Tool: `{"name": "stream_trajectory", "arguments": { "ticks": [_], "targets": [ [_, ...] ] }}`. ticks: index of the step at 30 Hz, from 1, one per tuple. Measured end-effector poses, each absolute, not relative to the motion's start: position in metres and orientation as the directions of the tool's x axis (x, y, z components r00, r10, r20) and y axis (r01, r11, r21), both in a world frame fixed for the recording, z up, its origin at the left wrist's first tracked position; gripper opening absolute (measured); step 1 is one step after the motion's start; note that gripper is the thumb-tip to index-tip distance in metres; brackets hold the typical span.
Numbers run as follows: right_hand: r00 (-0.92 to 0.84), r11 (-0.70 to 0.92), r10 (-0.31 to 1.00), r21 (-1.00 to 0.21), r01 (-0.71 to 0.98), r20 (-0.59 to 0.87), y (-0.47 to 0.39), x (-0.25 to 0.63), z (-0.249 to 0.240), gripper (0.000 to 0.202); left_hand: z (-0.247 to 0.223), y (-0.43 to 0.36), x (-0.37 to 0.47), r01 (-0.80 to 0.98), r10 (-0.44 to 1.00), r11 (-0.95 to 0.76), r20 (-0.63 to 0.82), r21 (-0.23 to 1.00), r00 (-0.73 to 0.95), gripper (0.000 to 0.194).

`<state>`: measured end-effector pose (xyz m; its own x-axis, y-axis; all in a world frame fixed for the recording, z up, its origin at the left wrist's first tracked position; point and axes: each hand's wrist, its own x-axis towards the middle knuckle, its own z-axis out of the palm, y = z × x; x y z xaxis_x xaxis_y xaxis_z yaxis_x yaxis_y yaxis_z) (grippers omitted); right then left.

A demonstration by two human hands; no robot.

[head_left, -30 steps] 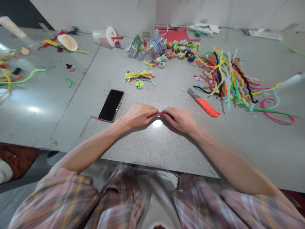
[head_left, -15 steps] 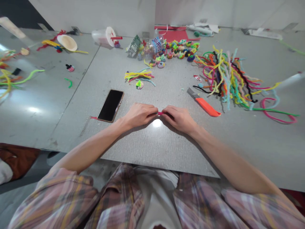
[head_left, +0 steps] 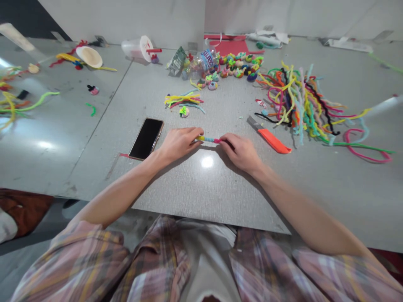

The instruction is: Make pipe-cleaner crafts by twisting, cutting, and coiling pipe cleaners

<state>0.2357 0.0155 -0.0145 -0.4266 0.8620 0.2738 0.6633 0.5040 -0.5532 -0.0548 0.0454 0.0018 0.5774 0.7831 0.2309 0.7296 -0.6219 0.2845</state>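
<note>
Between my hands runs a short coil of wound pipe cleaner (head_left: pixel 209 139), yellow at its left end, light blue in the middle and pink at the right. My left hand (head_left: pixel 180 143) pinches the yellow end. At the pink end, the fingers of my right hand (head_left: pixel 239 152) are closed on it. The coil is held roughly level, just over the grey table (head_left: pixel 201 188). A small bundle of pipe cleaners (head_left: pixel 184 100) lies beyond my left hand, with a little green-topped pompom figure (head_left: pixel 184 111) in front of it.
A phone (head_left: pixel 146 138) lies left of my left hand. To the right is an orange-handled utility knife (head_left: pixel 270 138), its blade end pointing away. Behind it spreads a heap of pipe cleaners (head_left: pixel 299 100). Small fuzzy figures (head_left: pixel 241 65), a plastic bottle (head_left: pixel 201 65) and a tipped cup (head_left: pixel 134 48) line the back.
My hands have moved slightly apart and a little away from me. More of the coil now shows: yellow and light blue parts are visible beside the pink.
</note>
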Motion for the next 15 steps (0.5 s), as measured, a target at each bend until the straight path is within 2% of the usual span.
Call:
{"name": "stream_trajectory", "arguments": {
  "ticks": [8, 12, 15],
  "targets": [
    [-0.271, 0.404, 0.913, -0.586, 0.702, 0.305, 0.022, 0.238, -0.018, 0.031, -0.002, 0.053, -0.057, 0.715, 0.793, -0.604, 0.359, 0.353, 0.493, 0.018],
    [-0.300, 0.420, 0.907, -0.574, 0.703, 0.296, 0.023, 0.239, -0.020, 0.034, -0.005, 0.057, -0.061, 0.761, 0.813, -0.563, 0.383, 0.323, 0.439, 0.018],
    [-0.322, 0.429, 0.903, -0.572, 0.699, 0.284, 0.024, 0.241, -0.019, 0.035, -0.005, 0.060, -0.064, 0.771, 0.801, -0.574, 0.382, 0.275, 0.460, 0.020]
  ]
}}
